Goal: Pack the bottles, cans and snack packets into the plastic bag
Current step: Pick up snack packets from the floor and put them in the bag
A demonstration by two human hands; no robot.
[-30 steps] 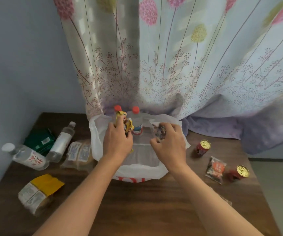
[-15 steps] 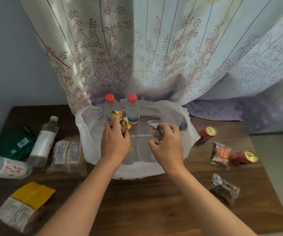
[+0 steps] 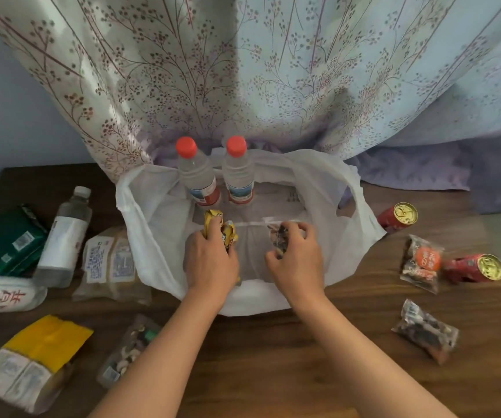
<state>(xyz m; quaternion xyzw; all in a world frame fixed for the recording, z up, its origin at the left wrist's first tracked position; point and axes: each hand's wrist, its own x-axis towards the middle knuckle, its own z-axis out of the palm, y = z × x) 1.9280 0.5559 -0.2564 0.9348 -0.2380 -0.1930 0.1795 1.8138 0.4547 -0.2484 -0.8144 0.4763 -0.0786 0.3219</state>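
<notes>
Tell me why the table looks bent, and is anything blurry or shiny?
Head view: the wide-angle lens bows the table edges and curtain; soft light glows through it, leaving faint shadows; the back can has a glinting gold top; the far-right can looks smeared; the left hand and right hand look sharp.

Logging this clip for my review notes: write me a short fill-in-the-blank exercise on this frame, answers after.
Both upright bottles in the plastic bag have ___ caps.
The left hand grips a snack packet coloured ___.
The number of red cans lying on the table right of the bag is ___.
Missing words: red; yellow; two.
</notes>
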